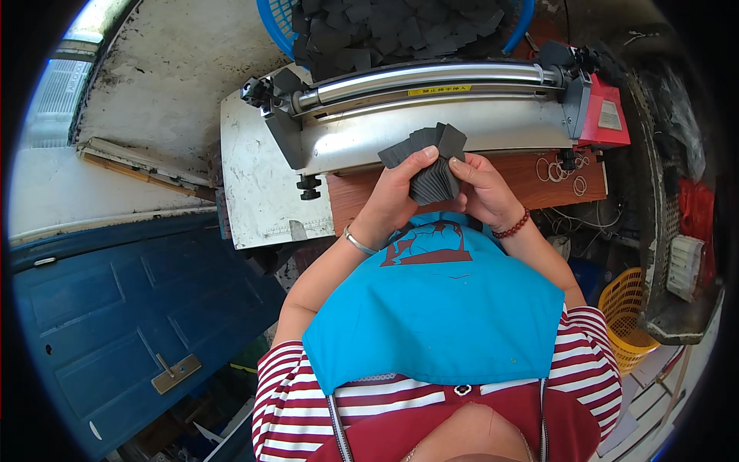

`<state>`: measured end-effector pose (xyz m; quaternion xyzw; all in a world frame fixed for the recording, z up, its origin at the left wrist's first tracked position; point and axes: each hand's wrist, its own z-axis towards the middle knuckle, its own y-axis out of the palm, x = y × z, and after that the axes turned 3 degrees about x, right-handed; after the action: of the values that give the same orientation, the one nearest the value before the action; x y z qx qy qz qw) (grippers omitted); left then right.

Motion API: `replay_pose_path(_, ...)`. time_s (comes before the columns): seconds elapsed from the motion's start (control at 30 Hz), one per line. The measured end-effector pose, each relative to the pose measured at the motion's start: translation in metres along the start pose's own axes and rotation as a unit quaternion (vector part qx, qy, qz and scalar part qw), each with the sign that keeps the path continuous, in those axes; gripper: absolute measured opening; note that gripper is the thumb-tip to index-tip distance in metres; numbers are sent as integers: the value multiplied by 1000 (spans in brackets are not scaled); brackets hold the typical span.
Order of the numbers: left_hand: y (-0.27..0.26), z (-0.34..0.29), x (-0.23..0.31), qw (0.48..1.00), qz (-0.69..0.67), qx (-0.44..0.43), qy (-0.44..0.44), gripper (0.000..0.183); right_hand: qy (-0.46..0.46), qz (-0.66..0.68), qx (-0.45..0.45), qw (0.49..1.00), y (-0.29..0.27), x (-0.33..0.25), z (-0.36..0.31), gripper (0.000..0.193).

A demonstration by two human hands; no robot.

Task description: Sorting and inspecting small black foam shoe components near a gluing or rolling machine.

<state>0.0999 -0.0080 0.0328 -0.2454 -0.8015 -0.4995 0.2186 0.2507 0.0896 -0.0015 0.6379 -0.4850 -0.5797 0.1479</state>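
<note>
A stack of thin dark grey rectangular pieces (436, 183) is fanned out between my two hands, just above the front edge of the table. My left hand (399, 185) grips the stack from the left, thumb pressed on top. From the right, my right hand (488, 187) holds the same stack, its thumb near the fanned edges. Some fingers of both hands are hidden behind the pieces. Right behind the stack stands a roller machine (431, 138) with a long shiny metal roller (431, 83) and a smooth metal front plate.
A blue basket (275, 23) full of similar dark pieces stands behind the machine. Rubber bands (560, 168) lie on the brown tabletop (508, 171) at right. A white board (269, 208) is at left, a blue door (115, 323) beyond it, a yellow basket (622, 316) lower right.
</note>
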Motion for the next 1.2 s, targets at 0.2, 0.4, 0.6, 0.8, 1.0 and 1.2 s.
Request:
replay_pose_path(0.2,-8,18,-6,899,292,88,313,18,-212,-420,149,870,25,-9,-1,21)
replay_pose_path(0.4,-13,18,-3,944,177,97,262,19,-352,-446,213,795,14,-3,10,21)
replay_pose_path(0.6,-27,10,4,964,109,103,222,18,-158,-374,218,888,2,-24,22,20)
replay_pose_path(0.8,-52,2,17,960,125,144,206,19,-79,-628,173,755,-8,-57,45,32)
replay_pose_path(1.0,-56,10,19,970,90,134,184,21,-91,-790,186,577,0,-58,90,41)
replay_pose_path(1.2,-49,12,27,963,100,139,209,19,-192,-723,195,634,9,-43,85,36)
